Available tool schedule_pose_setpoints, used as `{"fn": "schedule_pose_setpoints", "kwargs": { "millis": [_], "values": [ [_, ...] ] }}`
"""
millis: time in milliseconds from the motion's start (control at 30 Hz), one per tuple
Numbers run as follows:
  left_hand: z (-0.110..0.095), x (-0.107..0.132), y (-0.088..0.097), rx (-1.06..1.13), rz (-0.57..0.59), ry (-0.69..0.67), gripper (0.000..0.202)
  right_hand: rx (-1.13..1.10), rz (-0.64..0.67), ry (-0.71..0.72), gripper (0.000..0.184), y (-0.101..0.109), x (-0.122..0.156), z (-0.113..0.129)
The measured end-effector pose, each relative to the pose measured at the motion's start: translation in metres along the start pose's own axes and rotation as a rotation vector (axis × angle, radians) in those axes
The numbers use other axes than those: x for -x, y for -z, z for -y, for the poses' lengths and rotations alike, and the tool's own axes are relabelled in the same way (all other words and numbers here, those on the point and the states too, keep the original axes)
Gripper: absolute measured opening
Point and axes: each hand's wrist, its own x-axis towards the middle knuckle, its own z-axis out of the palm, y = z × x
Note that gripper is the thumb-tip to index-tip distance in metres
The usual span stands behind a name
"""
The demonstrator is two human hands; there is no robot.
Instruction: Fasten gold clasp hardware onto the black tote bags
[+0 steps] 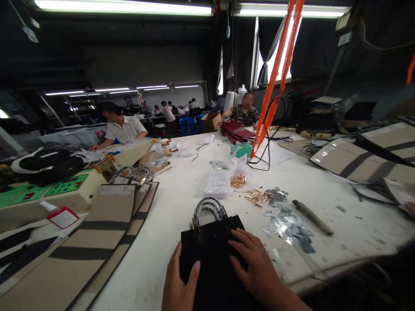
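White worktop (177, 177) carries a black bag (214, 263), left hand (177, 287) at its edge with fingers parted, right hand (254, 262) spread-fingered on top, likely to steady it.

I see a black bag (214, 255), a smudged white surface (181, 172), gold fittings (239, 181), silver-grey plates (301, 237), tan panels (97, 235) crossed by dark stripes, an orange strap (269, 110), maroon bags (236, 131), a red bottle (63, 217) with a white label, and a camouflage shirt (243, 115).

Tubes (125, 6) overhead are glaring, the window (260, 69) is burning white, dark walls (139, 69) are swallowing light, and outer edges are stretching.
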Motion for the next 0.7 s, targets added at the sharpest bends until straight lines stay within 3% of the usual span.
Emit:
{"fn": "schedule_pose_setpoints", "kwargs": {
  "millis": [133, 267, 367, 467, 700],
  "values": [
    [-0.001, 0.004, -0.009, -0.058, -0.052, -0.038, 0.084, -0.131, 0.073, -0.039, 0.031, 0.006, -0.001, -0.002],
    [0.0, 0.004, -0.008, -0.076, -0.07, -0.066, 0.078, -0.259, 0.093, -0.148, 0.029, 0.026, -0.023, -0.021],
    [-0.001, 0.005, -0.008, -0.087, -0.07, -0.078, 0.077, -0.257, 0.078, -0.259, 0.039, 0.041, -0.056, -0.049],
    [0.001, 0.005, -0.007, -0.103, -0.064, -0.078, 0.078, -0.105, 0.159, -0.371, 0.042, 0.051, -0.096, -0.082],
    [0.012, 0.001, -0.005, -0.096, -0.03, -0.051, 0.08, 0.051, 0.19, -0.543, 0.047, 0.043, -0.178, -0.147]
  ]
}}
